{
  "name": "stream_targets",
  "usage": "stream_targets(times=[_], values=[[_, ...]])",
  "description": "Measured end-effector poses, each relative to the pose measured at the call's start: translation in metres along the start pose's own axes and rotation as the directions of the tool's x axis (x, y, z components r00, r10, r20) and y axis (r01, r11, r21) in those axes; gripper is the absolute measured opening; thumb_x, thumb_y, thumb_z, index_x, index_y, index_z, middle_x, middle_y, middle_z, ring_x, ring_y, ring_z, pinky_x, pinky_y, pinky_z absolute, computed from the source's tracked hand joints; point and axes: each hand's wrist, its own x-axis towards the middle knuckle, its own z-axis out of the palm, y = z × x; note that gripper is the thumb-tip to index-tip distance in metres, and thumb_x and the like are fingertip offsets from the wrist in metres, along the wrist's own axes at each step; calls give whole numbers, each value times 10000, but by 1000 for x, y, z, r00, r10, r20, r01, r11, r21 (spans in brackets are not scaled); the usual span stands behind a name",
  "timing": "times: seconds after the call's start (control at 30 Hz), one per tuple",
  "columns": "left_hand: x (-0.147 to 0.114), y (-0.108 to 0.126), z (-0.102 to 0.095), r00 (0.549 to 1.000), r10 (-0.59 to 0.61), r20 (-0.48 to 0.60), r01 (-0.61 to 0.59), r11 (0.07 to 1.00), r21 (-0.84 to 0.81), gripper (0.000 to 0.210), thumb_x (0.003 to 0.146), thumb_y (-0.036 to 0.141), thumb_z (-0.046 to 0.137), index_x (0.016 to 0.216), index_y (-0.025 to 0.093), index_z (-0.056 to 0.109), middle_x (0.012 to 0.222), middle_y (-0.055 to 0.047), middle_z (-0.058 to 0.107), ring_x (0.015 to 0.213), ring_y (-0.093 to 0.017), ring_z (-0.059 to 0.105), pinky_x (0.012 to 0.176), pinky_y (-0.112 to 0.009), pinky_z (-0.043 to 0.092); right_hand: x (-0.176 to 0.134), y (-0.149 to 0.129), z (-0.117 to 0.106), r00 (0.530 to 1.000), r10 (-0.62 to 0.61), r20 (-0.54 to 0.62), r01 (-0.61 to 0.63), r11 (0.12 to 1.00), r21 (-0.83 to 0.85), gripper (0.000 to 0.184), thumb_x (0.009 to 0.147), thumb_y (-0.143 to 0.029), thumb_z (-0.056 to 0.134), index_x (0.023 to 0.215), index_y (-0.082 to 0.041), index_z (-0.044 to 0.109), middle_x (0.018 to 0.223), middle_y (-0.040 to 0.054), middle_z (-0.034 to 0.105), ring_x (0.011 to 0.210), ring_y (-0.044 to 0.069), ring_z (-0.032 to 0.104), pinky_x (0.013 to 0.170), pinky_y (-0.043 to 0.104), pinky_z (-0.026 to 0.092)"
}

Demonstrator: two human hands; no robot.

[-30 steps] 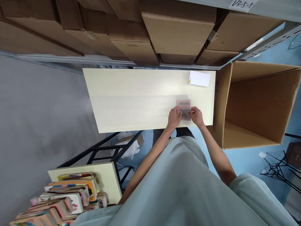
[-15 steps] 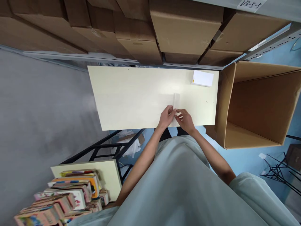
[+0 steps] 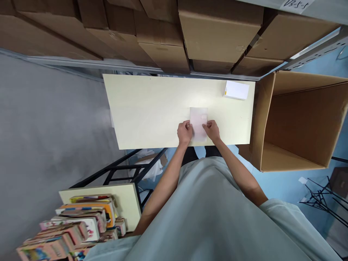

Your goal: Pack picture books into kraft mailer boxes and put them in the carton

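Note:
A small pale pinkish, translucent notebook (image 3: 198, 114) lies closed near the front edge of the cream tabletop (image 3: 146, 116). A small lighter tab shows near its right side. My left hand (image 3: 185, 132) has its fingers closed at the left edge of the notebook, thumb on the cover. At the opposite edge, my right hand (image 3: 212, 130) pinches the notebook between thumb and fingers. Farther back on the right of the tabletop lies a white box (image 3: 236, 90) with a small yellow mark at its left end.
Cardboard boxes (image 3: 220, 36) fill a grey metal shelf behind the table. A large open carton (image 3: 301, 119) stands against the table's right end. Several books (image 3: 89, 224) are stacked on a lower surface at left, beside a black metal frame (image 3: 119, 168). A grey wall (image 3: 59, 119) bounds the left.
The clear sheet-like thing under my hands now shows as a closed, pinkish notebook. My hands have moved apart, from together at its middle to its left and right edges.

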Motion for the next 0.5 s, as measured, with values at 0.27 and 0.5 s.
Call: stream_targets(times=[0.27, 0.5], values=[[-13, 2, -31, 994, 9, 107, 12, 980, -196, 296, 945, 285, 647, 1194, 202, 782, 987, -49, 809, 848, -197, 758, 938, -366, 653, -17, -14, -15, 973, -192, 127, 171, 972, 160, 261, 915, -469, 665, 1017, -283, 515, 1064, 29, 750, 887, 207, 708, 783, 349, 572], [-36, 33, -18, 969, 93, 231, -25, 960, -279, 301, 939, 331, 695, 1202, 218, 786, 1030, -43, 809, 799, -182, 756, 855, -351, 670, -30, 3, -76, 970, -222, 102, 192, 950, 247, 369, 908, -588, 696, 1020, -256, 582, 1091, 81, 781, 975, 239, 730, 750, 351, 606]])
